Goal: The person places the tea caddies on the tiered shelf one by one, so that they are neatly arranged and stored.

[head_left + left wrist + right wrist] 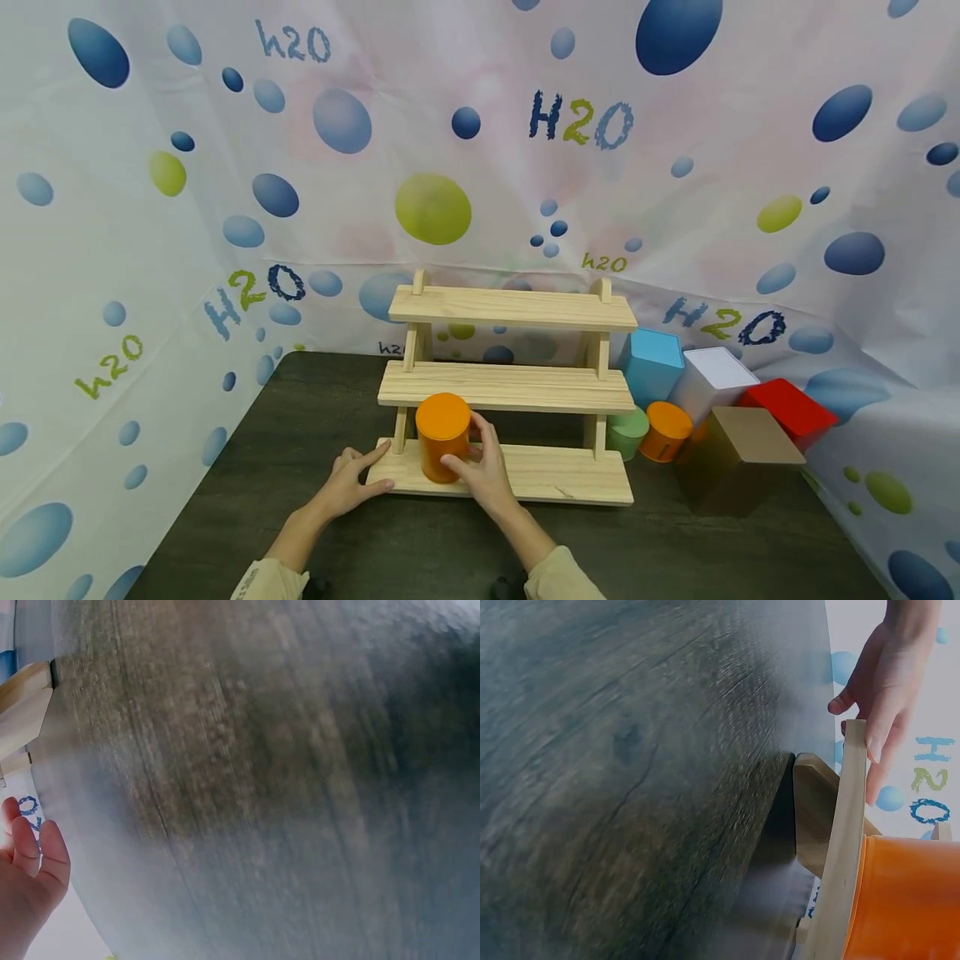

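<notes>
A tiered wooden shelf (555, 475) stands in the middle of the dark table. On the left part of its lowest board is an upright orange cylinder (442, 437), and my right hand (487, 467) holds it from the right, thumb in front. My left hand (347, 485) grips the left end of that board. From the right wrist, the left hand (889, 690) shows with its thumb over the board and other fingertips below; the orange cylinder (911, 900) stands nearer. In the left wrist view, part of a hand (34, 877) appears at the left edge.
Right of the shelf are a green cylinder (627, 432), a second orange cylinder (664, 432), a blue block (651, 365), a white block (712, 379), a red block (791, 411) and a brown box (735, 467). A bubble-patterned sheet (510, 192) hangs behind the table.
</notes>
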